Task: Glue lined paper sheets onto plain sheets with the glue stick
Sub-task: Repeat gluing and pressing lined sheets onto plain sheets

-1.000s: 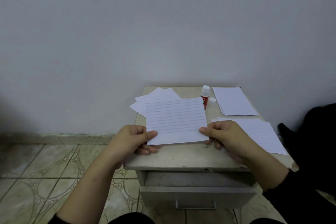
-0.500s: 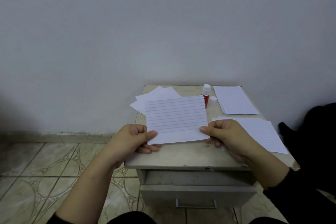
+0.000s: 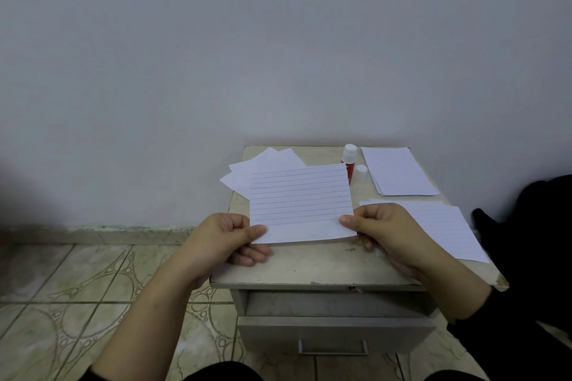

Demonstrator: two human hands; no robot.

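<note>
The lined sheet (image 3: 300, 202) hides the lower half of the glue stick (image 3: 349, 155), which stands upright with its white cap (image 3: 361, 172) off beside it; how many sheets each pile holds is hard to tell. The left hand (image 3: 226, 238) pinches the sheet's near left corner, thumb on top and fingers curled beneath, and the right hand (image 3: 383, 229) pinches the near right corner the same way. The sheet is held above the small table (image 3: 309, 269), long axis running left to right, ruled lines facing up. Three other paper groups lie there: loose plain sheets (image 3: 263, 161) at the back left, a neat stack (image 3: 399, 170) at the back right, and lined sheets (image 3: 445, 226) under the right wrist.
</note>
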